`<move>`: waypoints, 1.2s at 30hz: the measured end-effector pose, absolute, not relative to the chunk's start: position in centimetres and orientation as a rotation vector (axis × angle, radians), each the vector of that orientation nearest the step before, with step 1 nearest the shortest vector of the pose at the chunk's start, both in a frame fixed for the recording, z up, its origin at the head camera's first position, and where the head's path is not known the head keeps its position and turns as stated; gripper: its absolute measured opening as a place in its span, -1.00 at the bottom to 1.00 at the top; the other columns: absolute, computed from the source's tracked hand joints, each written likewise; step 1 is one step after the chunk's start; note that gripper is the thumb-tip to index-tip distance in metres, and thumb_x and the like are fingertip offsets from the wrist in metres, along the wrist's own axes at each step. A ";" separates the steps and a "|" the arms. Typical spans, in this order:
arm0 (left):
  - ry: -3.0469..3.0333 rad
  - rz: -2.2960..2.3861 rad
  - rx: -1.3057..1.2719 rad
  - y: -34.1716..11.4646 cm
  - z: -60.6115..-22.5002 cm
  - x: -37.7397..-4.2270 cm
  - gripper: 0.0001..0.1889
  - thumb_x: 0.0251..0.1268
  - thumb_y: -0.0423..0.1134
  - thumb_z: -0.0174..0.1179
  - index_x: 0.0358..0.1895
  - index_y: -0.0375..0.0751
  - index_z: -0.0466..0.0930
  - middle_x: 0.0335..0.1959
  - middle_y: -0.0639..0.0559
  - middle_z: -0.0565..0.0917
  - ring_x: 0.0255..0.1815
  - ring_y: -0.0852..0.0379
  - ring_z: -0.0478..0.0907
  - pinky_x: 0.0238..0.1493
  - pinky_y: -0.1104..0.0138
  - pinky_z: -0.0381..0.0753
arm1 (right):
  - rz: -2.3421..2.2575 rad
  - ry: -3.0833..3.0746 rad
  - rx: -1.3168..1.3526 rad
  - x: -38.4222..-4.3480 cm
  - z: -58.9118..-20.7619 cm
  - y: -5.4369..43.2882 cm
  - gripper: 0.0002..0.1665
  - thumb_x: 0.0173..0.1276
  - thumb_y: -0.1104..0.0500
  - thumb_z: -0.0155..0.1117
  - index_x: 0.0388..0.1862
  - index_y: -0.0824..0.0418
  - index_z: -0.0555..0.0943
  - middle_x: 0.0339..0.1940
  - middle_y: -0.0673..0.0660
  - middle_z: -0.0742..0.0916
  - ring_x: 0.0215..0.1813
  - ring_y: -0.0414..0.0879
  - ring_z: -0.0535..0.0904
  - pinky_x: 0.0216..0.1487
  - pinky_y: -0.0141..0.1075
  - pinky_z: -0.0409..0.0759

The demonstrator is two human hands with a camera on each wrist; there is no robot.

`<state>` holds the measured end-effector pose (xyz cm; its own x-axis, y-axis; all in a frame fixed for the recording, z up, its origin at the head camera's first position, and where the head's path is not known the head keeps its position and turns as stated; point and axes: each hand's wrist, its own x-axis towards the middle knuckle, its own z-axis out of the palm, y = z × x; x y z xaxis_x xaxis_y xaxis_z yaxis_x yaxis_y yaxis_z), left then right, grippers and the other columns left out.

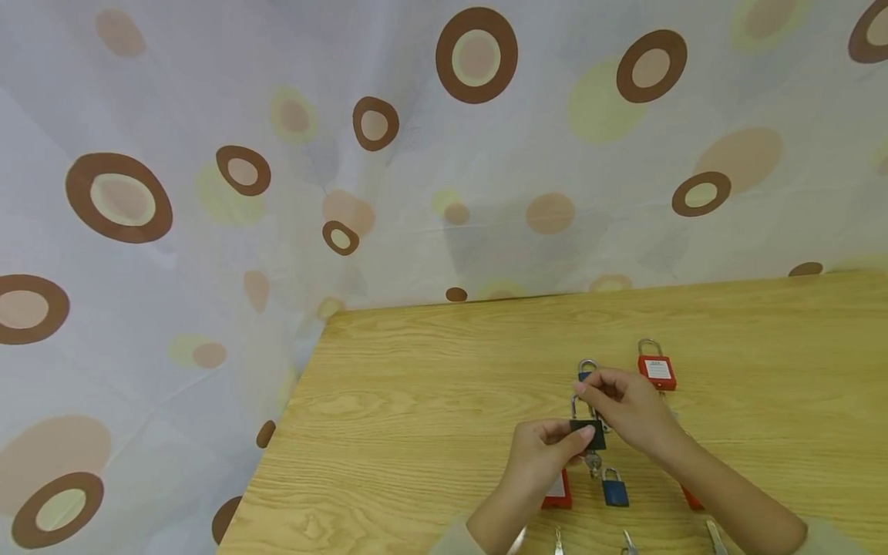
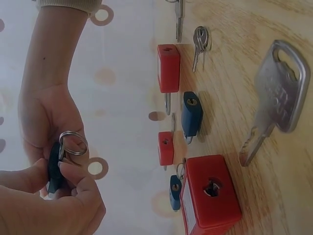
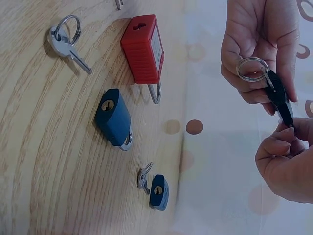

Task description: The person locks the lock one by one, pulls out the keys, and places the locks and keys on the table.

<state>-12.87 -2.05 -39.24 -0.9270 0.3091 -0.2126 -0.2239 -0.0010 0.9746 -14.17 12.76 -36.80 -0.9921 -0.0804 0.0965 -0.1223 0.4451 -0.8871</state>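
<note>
My left hand [image 1: 544,455] holds a dark padlock [image 1: 586,435] by its body, thumb across the front. The shackle [image 1: 573,405] points up and away. From the lower end hangs a key with a ring [image 1: 593,464]; the ring [image 2: 73,143] also shows in the left wrist view. My right hand [image 1: 627,405] pinches at the shackle end with thumb and fingertips, above the left hand. In the right wrist view the padlock [image 3: 278,95] appears edge-on between the two hands. A blue padlock [image 1: 614,489] lies on the table just below them.
A second blue padlock [image 1: 584,376] lies behind my right fingertips. Red padlocks lie at the back right [image 1: 657,371], near my left wrist [image 1: 565,497] and under my right forearm [image 1: 692,499]. Several keys [image 1: 629,543] line the near side. A patterned curtain [image 1: 416,193] rises behind the table.
</note>
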 end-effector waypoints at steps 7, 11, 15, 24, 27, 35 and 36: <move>1.952 2.036 0.077 -2.0 -39.1 -12.5 -0.75 0.18 -0.27 0.23 -0.21 -0.43 0.66 -0.32 -0.21 0.72 -0.44 0.35 0.57 -0.27 0.47 0.61 | 1.648 -2.584 0.191 -13.7 -36.7 12.6 -0.74 0.37 0.14 0.14 -0.43 0.32 0.51 -0.65 -0.05 0.40 -0.62 -0.27 0.25 -0.64 -0.38 0.27; 1.962 2.064 0.072 -2.1 -39.0 -12.3 -0.75 0.18 -0.26 0.23 -0.23 -0.44 0.67 -0.34 -0.22 0.72 -0.47 0.36 0.55 -0.26 0.45 0.61 | 1.643 -2.572 0.190 -13.6 -36.6 12.5 -0.74 0.36 0.13 0.14 -0.44 0.30 0.51 -0.66 -0.06 0.40 -0.64 -0.27 0.24 -0.66 -0.38 0.26; 1.951 2.098 0.042 -2.0 -39.1 -12.1 -0.75 0.18 -0.26 0.23 -0.24 -0.44 0.67 -0.34 -0.22 0.72 -0.46 0.35 0.56 -0.25 0.46 0.61 | 1.602 -2.562 0.185 -13.4 -36.6 12.3 -0.76 0.35 0.13 0.16 -0.45 0.26 0.52 -0.65 -0.06 0.41 -0.64 -0.28 0.24 -0.68 -0.38 0.25; 1.916 2.161 0.032 -1.8 -39.1 -11.8 -0.76 0.18 -0.28 0.23 -0.24 -0.46 0.65 -0.32 -0.23 0.72 -0.46 0.35 0.55 -0.26 0.50 0.59 | 1.574 -2.494 0.253 -13.1 -37.1 12.0 -0.79 0.34 0.20 0.17 -0.51 0.19 0.50 -0.66 -0.09 0.38 -0.64 -0.27 0.24 -0.67 -0.38 0.25; 1.905 2.170 0.023 -1.9 -39.0 -11.7 -0.76 0.17 -0.29 0.24 -0.24 -0.46 0.65 -0.33 -0.22 0.72 -0.46 0.35 0.55 -0.26 0.50 0.58 | 1.561 -2.478 0.279 -12.9 -37.1 11.9 -0.78 0.34 0.21 0.17 -0.53 0.17 0.50 -0.68 -0.10 0.37 -0.64 -0.27 0.23 -0.66 -0.38 0.25; 1.882 2.188 0.000 -1.8 -39.0 -11.6 -0.77 0.14 -0.31 0.26 -0.27 -0.48 0.66 -0.37 -0.22 0.72 -0.47 0.34 0.53 -0.28 0.49 0.58 | 1.510 -2.450 0.269 -12.5 -37.3 11.8 -0.77 0.32 0.24 0.18 -0.56 0.15 0.49 -0.71 -0.12 0.36 -0.66 -0.30 0.22 -0.67 -0.39 0.23; 1.880 2.191 -0.007 -1.7 -39.1 -11.6 -0.77 0.14 -0.31 0.26 -0.28 -0.49 0.66 -0.38 -0.21 0.72 -0.48 0.34 0.53 -0.29 0.50 0.57 | 1.507 -2.439 0.280 -12.5 -37.4 11.8 -0.77 0.31 0.25 0.19 -0.57 0.15 0.49 -0.72 -0.12 0.36 -0.67 -0.30 0.21 -0.68 -0.40 0.23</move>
<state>-11.60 -1.74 -39.10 -0.9678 0.1880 -0.1674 -0.1940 -0.1331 0.9719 -12.50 11.79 -37.36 -0.9477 -0.0266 0.3181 -0.2964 0.4431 -0.8460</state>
